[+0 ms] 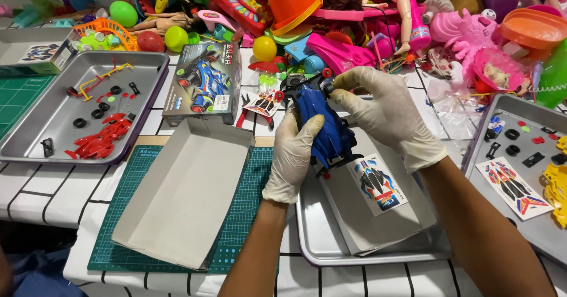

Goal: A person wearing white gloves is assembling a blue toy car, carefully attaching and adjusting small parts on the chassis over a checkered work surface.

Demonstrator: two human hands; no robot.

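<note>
A blue toy car [322, 126] is held just above the centre of the view, over the far edge of a metal tray [331, 244]. Its long axis runs from about 11 o'clock, where a black front end with small red wheels shows, down to about 5 o'clock near the tray. The left hand [293, 155], in a pale glove, is wrapped around the car's near left flank, thumb laid across the blue body and fingers closed beneath it. The right hand [387, 114], also gloved, is closed on the far end of the car, with fingertips pinched at the black front by a red wheel. In the tray, at 5 o'clock from the car, a sticker sheet [376, 183] lies on grey card. An empty grey box lid [186, 196] rests on a green cutting mat [236, 232] at 8 o'clock, just beside the left wrist. A printed kit box [204, 84] stands at 10 o'clock. A heap of bright toys [354, 19] crowds the 12 o'clock edge, and trays of parts lie at 9 and 3 o'clock.
</note>
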